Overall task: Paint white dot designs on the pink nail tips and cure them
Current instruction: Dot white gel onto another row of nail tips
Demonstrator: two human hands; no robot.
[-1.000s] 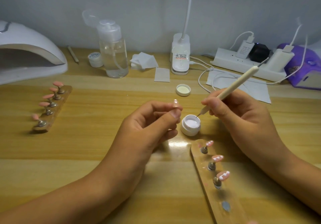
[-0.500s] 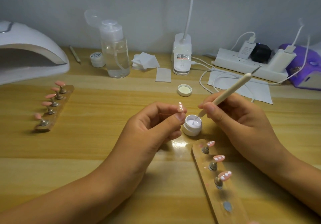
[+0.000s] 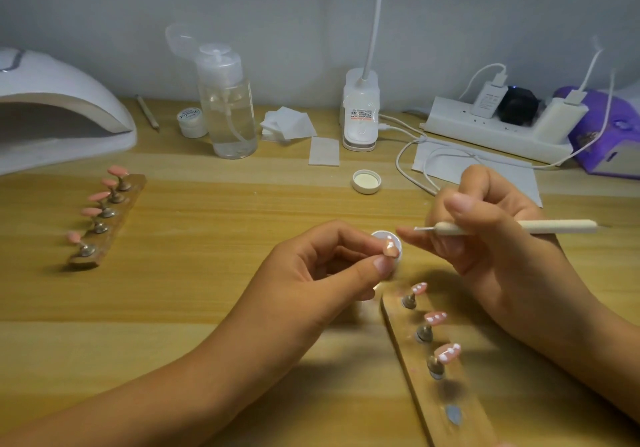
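Left hand (image 3: 322, 266) pinches one pink nail tip (image 3: 390, 249) between thumb and forefinger, right in front of the little white gel pot (image 3: 380, 236). Right hand (image 3: 485, 238) grips the dotting tool (image 3: 540, 227) sideways, its point (white blob on it) just beside that nail. Three dotted tips (image 3: 435, 317) sit on the near wooden strip (image 3: 460, 398) on the surface (image 3: 207, 290).

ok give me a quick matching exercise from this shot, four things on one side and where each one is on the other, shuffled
Things:
1. dotting tool
2. white lid
3. pink nail tip being painted
4. curing lamp

Places:
a. at the far left of the table
b. pinched in the left hand
c. held in the right hand
d. lying loose on the table, beyond both hands

Pairs: 1-c, 2-d, 3-b, 4-a
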